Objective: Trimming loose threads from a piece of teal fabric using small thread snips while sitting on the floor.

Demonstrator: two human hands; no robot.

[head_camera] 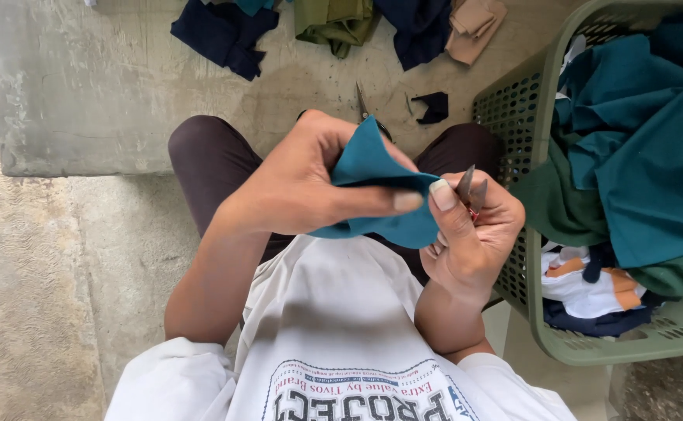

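While the left hand [310, 183] pinches a teal cloth piece [376, 195] between thumb and fingers, the right hand [470, 234] closes around small thread snips [471, 191], its thumb pressing the cloth's edge just beside the left thumb. Blades poke up above the right fingers. Right of that hand stands a green plastic basket [513, 109] heaped with teal, green and white fabric. Beyond both hands, scissors [365, 105] and fabric scraps [224, 31] lie on the concrete floor [84, 93].
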